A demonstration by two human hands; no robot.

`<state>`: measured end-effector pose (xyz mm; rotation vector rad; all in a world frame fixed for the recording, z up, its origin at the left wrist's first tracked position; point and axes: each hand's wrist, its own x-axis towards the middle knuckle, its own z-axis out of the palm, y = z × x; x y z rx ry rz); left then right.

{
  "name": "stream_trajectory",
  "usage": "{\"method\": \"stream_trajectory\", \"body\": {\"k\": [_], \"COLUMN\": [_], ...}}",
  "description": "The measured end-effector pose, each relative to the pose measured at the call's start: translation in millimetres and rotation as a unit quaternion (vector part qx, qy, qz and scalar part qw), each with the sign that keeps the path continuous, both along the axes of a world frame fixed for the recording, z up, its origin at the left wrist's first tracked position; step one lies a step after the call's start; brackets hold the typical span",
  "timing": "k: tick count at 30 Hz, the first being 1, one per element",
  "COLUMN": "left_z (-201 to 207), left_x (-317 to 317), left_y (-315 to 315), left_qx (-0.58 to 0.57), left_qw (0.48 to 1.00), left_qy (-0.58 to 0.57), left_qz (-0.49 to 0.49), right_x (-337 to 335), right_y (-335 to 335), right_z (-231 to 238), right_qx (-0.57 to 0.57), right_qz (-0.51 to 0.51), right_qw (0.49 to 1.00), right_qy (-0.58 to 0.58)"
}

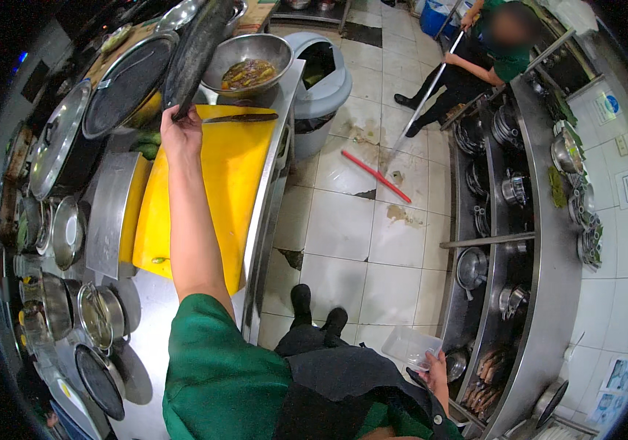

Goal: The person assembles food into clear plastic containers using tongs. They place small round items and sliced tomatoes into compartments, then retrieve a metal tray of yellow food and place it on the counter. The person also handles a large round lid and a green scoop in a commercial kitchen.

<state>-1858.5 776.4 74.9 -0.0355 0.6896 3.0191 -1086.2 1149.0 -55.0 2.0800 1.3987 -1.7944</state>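
My left hand (182, 132) is stretched out over a yellow cutting board (219, 176). Its fingers grip the edge of a dark, scuffed lid or pan (195, 55), tilted up and seen nearly edge-on. A knife (241, 117) lies along the board's far edge. Just beyond stands a steel bowl (285, 55) with a brownish, saucy food (248, 74) in it. Low by my right side, my right hand (437, 372) is closed on the rim of a clear plastic container (405, 345), which looks bare inside.
A grey trash bin (340, 88) stands past the counter's corner. Further off, another person (497, 66) works a long-handled floor tool by a red squeegee bar (376, 176) on the stained tiles. Steel shelves (490, 264) with pots line the right. Large lidded pots (57, 139) crowd the left.
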Motion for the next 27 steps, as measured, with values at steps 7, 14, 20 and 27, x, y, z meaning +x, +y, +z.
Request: {"method": "stream_trajectory", "body": {"k": [7,14,20,27], "left_z": [34,44,86,82], "left_x": [167,364,485,531], "left_y": [-11,-91,-168,-178], "left_qx": [-0.016,-0.131,-0.211,-0.201], "left_qw": [0.998,0.932,0.851,0.802], "left_qy": [0.024,-0.144,-0.059,-0.089], "left_qz": [0.051,0.306,0.477,0.555], "right_x": [2,-23,-165,-336], "right_y": [26,104,132,26], "right_z": [-41,-78,-86,-24], "right_qx": [-0.030,0.039,-0.020,-0.001], "right_qz": [0.105,0.138,0.209,0.360], "right_qw": [0.994,0.987,0.967,0.886], "right_qy": [0.008,0.068,0.142,0.293]}}
